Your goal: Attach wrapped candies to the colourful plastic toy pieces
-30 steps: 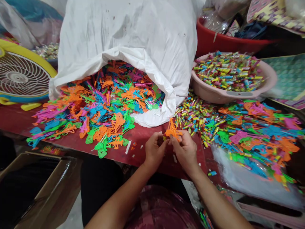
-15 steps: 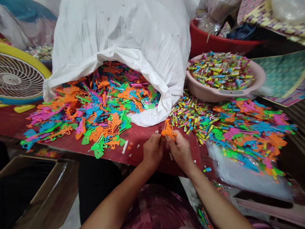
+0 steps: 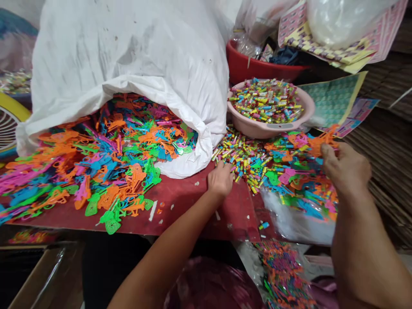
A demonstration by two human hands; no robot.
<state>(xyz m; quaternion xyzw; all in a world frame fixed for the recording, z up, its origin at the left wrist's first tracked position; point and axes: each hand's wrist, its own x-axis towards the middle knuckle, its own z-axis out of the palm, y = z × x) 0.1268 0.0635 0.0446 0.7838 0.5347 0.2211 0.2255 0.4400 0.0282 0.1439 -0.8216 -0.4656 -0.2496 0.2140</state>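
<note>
My right hand [image 3: 349,169] is pinched on an orange plastic toy gun [image 3: 323,140], above the right-hand pile of toy guns [image 3: 291,176] in orange, green, blue and pink. At the near left edge of a heap of small colourful tubes [image 3: 243,150], my left hand [image 3: 220,179] has its fingers curled down. What those fingertips hold, if anything, is hidden. Many more plastic toy guns [image 3: 128,137] spill from the mouth of a large white sack [image 3: 135,51] onto the red tabletop [image 3: 189,206].
A pink basin [image 3: 273,128] full of small tubes stands behind the heap, with a red basin [image 3: 264,66] farther back. Clear plastic [image 3: 283,219] lies under the right pile. A yellow-rimmed fan [image 3: 13,111] is at far left, and stacked cardboard [image 3: 386,171] at right.
My hands have parted. The right one has carried the orange toy gun right, over the right pile; the left has moved forward to the tube heap. The view has swung right.
</note>
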